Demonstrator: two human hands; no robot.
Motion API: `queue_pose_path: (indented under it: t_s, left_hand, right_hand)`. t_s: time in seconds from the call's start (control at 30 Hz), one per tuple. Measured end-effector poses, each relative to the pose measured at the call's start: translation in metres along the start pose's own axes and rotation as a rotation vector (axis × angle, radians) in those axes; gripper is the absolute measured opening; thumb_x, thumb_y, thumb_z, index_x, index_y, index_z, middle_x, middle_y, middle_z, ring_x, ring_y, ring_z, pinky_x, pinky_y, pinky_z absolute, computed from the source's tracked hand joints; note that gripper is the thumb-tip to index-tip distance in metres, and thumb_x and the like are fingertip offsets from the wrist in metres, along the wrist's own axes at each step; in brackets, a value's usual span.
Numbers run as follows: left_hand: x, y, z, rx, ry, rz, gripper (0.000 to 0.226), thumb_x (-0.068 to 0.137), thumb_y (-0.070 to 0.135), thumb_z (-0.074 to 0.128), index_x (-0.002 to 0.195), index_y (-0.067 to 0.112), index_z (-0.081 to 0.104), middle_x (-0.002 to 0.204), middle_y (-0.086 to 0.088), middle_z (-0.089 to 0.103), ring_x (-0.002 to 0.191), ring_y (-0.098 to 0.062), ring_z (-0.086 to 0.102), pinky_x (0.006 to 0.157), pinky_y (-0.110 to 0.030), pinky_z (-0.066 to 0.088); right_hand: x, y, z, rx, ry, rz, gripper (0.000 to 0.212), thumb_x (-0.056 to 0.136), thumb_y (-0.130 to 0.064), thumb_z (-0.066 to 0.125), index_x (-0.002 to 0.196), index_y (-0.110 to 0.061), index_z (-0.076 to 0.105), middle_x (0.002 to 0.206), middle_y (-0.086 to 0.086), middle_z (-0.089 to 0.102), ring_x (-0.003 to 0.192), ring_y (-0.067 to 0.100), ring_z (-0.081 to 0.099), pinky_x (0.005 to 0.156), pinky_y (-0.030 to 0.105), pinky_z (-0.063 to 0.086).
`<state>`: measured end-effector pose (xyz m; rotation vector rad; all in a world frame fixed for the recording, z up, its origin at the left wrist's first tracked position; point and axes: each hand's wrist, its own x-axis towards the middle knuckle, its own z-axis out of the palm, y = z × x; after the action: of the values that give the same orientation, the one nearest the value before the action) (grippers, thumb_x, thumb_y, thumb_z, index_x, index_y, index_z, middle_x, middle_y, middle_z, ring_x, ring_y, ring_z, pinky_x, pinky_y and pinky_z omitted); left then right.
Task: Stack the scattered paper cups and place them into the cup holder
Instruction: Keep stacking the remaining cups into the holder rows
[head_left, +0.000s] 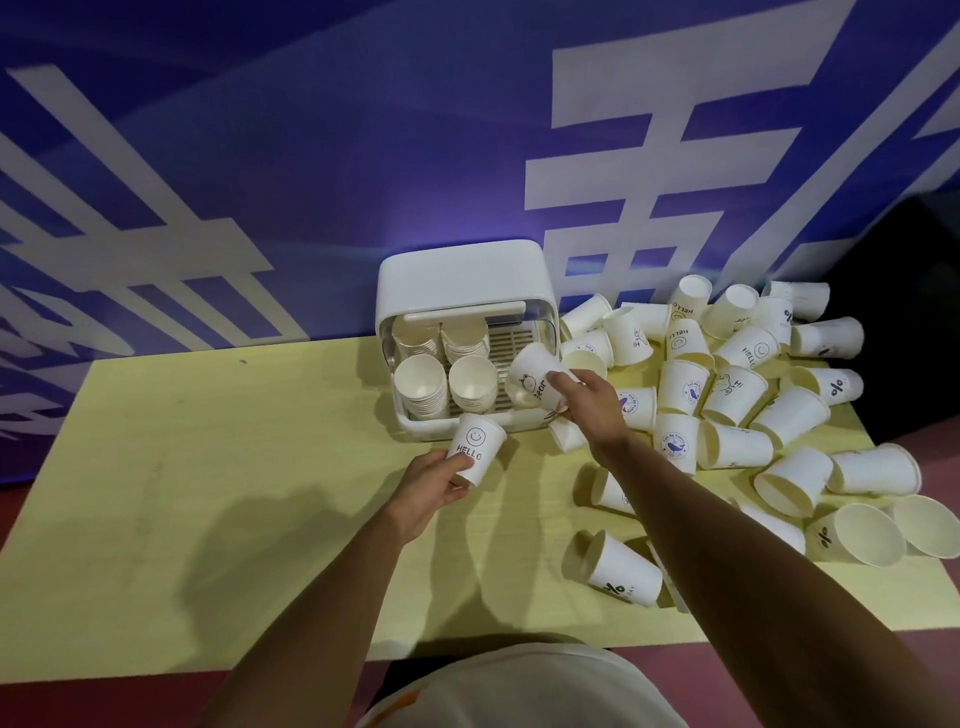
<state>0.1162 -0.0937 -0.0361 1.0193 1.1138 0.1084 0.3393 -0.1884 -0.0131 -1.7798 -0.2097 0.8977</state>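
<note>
Left hand: fingers and thumb curled round the narrow lower end of a white paper cup printed with a smiley face and "HELLO". The cup stands out past the fingertips, wide end away from the palm, print upright, just in front of the holder's front lip.

Right hand: grips a white paper cup with a small bear drawing. Thumb lies across the near side of the cup, the other fingers wrap under it. The cup is tilted and held off the table at the open front of the holder, on its right side.

White plastic box-shaped cup holder: sits at the back of the pale yellow tabletop, against a blue wall with large white characters. Four stacks of nested white cups fill its left part; the slatted tray to their right is visible.

Loose white paper cups: heaped right of the holder, most on their sides, some touching.
</note>
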Motion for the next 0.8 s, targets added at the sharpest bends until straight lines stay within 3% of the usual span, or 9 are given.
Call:
queue_pose_path:
  t_s: [0.17,0.3,0.43,0.57,0.67,0.8]
  left_hand:
    - [0.001,0.001,-0.003,0.011,0.016,0.008,0.027,0.090,0.014,0.066,0.116,0.004,0.064,0.110,-0.016,0.071,0.091,-0.022,0.066,0.083,-0.032,0.056]
    - [0.001,0.004,-0.003,0.055,0.018,0.001,0.031,0.089,0.019,0.069,0.117,0.008,0.063,0.105,-0.010,0.071,0.090,-0.020,0.066,0.080,-0.032,0.055]
    - [0.001,0.004,-0.001,0.119,0.016,0.000,0.030,0.089,0.024,0.069,0.117,0.013,0.064,0.099,-0.004,0.071,0.086,-0.016,0.064,0.084,-0.034,0.053]
    - [0.001,0.002,0.000,0.149,0.006,0.002,0.035,0.086,0.026,0.071,0.118,0.013,0.064,0.100,-0.003,0.071,0.085,-0.017,0.062,0.087,-0.036,0.052]
    - [0.000,0.000,0.001,0.165,-0.001,-0.004,0.054,0.070,0.036,0.074,0.118,0.014,0.063,0.102,-0.004,0.071,0.086,-0.017,0.063,0.087,-0.035,0.052]
    - [0.003,-0.003,-0.001,0.179,0.007,-0.016,0.059,0.064,0.040,0.076,0.118,0.017,0.063,0.113,-0.008,0.072,0.090,-0.018,0.065,0.089,-0.037,0.052]
  right_hand:
    - [0.003,0.005,0.000,-0.003,0.027,0.068,0.061,0.068,-0.057,0.073,0.111,-0.018,0.056,0.105,0.002,0.066,0.095,0.024,0.068,0.089,0.048,0.058]
    - [0.007,0.008,0.000,-0.047,0.020,0.069,0.060,0.068,-0.055,0.075,0.107,-0.013,0.058,0.102,0.004,0.067,0.092,0.022,0.068,0.084,0.042,0.057]
    - [0.006,0.007,-0.001,-0.065,0.016,0.052,0.057,0.077,-0.041,0.078,0.114,-0.006,0.054,0.092,0.003,0.066,0.086,0.019,0.065,0.070,0.032,0.049]
    - [0.003,0.006,-0.002,-0.058,-0.044,0.038,0.057,0.081,-0.028,0.078,0.125,-0.013,0.046,0.110,0.002,0.061,0.091,0.011,0.061,0.066,0.026,0.047]
    - [0.006,0.010,0.001,-0.096,-0.079,-0.033,0.058,0.074,-0.031,0.079,0.124,-0.012,0.055,0.111,0.003,0.068,0.096,0.019,0.068,0.068,0.027,0.054]
    - [0.006,0.004,0.009,-0.139,-0.062,-0.129,0.057,0.075,-0.024,0.079,0.125,-0.018,0.051,0.114,-0.003,0.064,0.099,0.013,0.063,0.081,0.035,0.057]
